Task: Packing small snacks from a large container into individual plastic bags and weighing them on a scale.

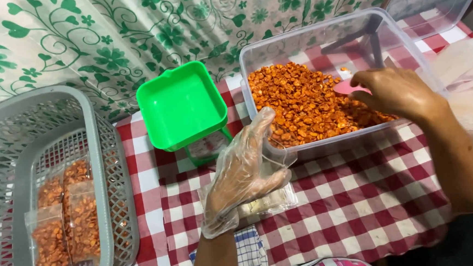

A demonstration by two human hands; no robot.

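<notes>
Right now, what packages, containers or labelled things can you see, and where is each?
Filled bags: clear packets of orange snack, lying in the grey basket, far left.
Empty bags: small clear stack under the gloved left hand.
Clear tub: rectangular, holds loose orange snack; right hand inside it.
Green scale: square tray, pale label panel below.
</notes>
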